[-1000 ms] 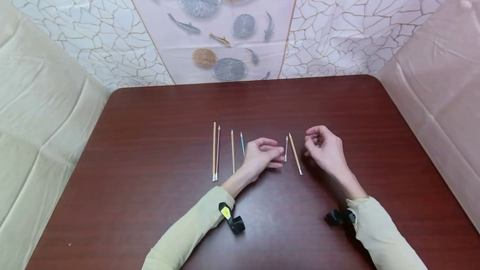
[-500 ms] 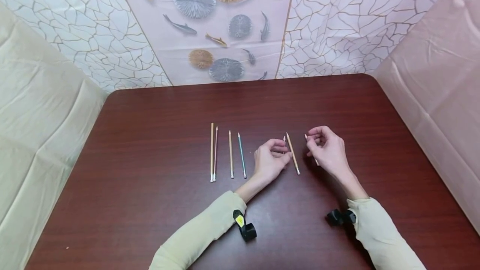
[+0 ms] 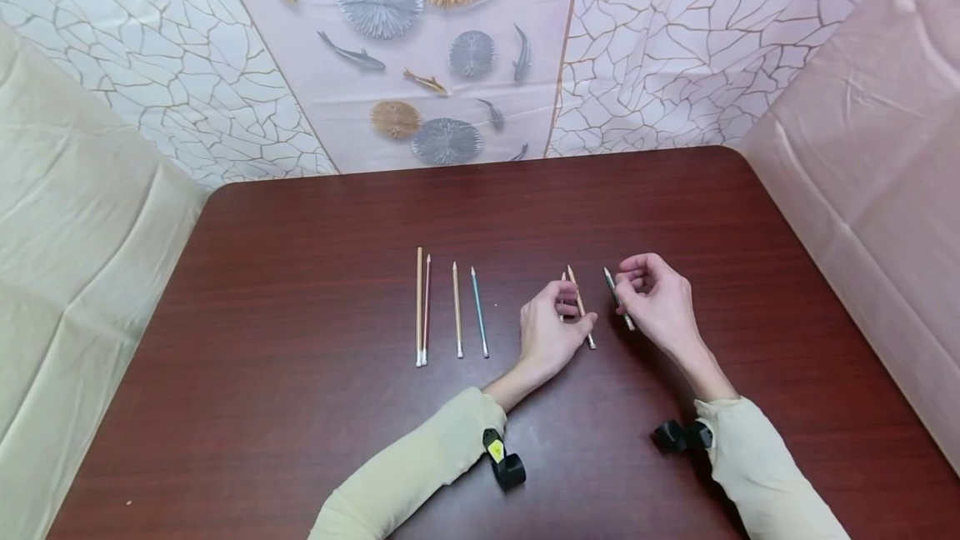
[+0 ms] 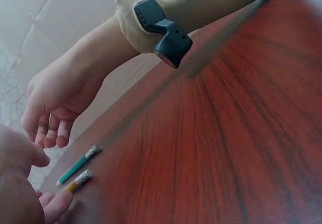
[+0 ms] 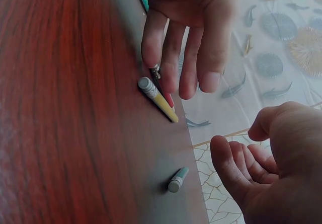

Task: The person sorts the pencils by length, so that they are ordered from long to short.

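Observation:
My left hand (image 3: 551, 327) hovers with loosely bent fingers over a short pink pencil (image 3: 563, 277), partly hidden, and a yellow pencil (image 3: 591, 342). In the right wrist view its fingers hang down beside the yellow pencil (image 5: 162, 103), with no visible pinch. To the right, my right hand (image 3: 658, 302) is loosely curled and holds nothing. A short green pencil (image 3: 628, 322) lies on the table just left of its fingertips; the right wrist view shows a gap between this hand (image 5: 282, 168) and the green pencil (image 5: 178, 179).
Left of my hands, several pencils lie roughly parallel: a long natural-wood one (image 3: 419, 307), a dark red one (image 3: 427, 307), another wood one (image 3: 457, 311) and a teal one (image 3: 479, 312). The dark wooden table (image 3: 300, 440) ends at a patterned backdrop (image 3: 442, 57).
My left hand has moved right, from beside the teal pencil to over the pink and yellow ones. The green pencil has come into view beside my right hand. The head view has shifted slightly.

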`<state>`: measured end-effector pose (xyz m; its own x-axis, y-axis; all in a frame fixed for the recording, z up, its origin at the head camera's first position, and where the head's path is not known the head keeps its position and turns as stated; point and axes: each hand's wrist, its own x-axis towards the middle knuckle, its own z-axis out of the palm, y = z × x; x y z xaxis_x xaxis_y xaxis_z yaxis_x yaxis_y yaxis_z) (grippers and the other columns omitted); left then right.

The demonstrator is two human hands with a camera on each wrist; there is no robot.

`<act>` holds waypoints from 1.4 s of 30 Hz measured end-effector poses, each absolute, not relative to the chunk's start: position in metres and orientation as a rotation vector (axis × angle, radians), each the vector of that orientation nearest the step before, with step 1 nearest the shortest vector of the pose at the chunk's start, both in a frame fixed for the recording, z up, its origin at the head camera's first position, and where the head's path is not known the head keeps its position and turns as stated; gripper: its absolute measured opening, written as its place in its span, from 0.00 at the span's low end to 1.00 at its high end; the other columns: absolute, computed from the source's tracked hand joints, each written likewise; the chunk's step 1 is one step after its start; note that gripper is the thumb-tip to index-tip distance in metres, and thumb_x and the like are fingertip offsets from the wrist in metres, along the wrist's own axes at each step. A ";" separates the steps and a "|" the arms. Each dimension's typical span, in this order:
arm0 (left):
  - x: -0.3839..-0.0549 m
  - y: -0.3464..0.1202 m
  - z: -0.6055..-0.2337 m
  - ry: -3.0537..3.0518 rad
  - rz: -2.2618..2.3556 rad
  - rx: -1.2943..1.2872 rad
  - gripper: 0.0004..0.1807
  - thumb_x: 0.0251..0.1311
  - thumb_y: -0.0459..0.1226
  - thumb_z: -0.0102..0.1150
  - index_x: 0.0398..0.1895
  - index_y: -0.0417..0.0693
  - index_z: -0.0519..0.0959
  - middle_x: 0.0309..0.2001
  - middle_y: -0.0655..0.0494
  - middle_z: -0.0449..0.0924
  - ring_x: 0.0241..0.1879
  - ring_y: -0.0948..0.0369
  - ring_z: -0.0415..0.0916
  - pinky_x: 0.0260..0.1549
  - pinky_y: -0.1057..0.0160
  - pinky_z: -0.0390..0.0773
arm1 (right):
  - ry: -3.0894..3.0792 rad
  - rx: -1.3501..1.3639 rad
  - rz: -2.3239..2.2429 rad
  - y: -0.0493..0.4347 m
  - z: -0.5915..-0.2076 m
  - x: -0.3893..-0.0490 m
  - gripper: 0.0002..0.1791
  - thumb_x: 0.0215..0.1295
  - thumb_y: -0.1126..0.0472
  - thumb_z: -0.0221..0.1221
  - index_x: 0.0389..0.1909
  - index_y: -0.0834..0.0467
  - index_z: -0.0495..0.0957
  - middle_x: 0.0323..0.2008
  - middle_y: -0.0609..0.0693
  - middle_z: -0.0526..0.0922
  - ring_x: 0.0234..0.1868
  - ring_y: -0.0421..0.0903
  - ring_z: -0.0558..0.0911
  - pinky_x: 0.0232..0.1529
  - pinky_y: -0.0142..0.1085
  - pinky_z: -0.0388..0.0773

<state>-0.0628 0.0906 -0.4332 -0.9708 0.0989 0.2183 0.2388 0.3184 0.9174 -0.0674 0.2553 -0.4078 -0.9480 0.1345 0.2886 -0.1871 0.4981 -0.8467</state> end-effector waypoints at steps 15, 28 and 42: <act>-0.066 0.099 -0.438 -2.545 -1.430 -0.316 0.27 0.43 0.34 0.78 0.50 0.39 0.79 0.41 0.51 0.83 0.37 0.60 0.83 0.39 0.67 0.76 | -2.440 0.034 1.381 0.261 -0.412 -0.066 0.09 0.58 0.75 0.59 0.41 0.70 0.77 0.27 0.59 0.82 0.15 0.47 0.82 0.16 0.28 0.76; -0.067 0.105 -0.438 -2.625 -1.353 -0.252 0.31 0.44 0.36 0.78 0.53 0.39 0.77 0.43 0.53 0.83 0.36 0.63 0.82 0.37 0.67 0.77 | -2.442 0.022 1.375 0.262 -0.413 -0.066 0.09 0.58 0.74 0.59 0.41 0.71 0.77 0.28 0.59 0.82 0.15 0.46 0.82 0.16 0.28 0.76; -0.070 0.105 -0.440 -2.666 -1.254 -0.270 0.29 0.41 0.38 0.80 0.48 0.41 0.79 0.36 0.57 0.82 0.33 0.64 0.80 0.35 0.64 0.77 | -2.457 -0.003 1.346 0.263 -0.414 -0.065 0.09 0.59 0.73 0.59 0.41 0.70 0.77 0.28 0.59 0.82 0.14 0.38 0.80 0.16 0.28 0.75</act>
<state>-0.0702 0.1055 -0.4404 -0.9667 0.0855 0.2411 0.2402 0.6273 0.7408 -0.0655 0.2626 -0.4135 -0.9427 0.1620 0.2916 -0.1586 0.5513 -0.8191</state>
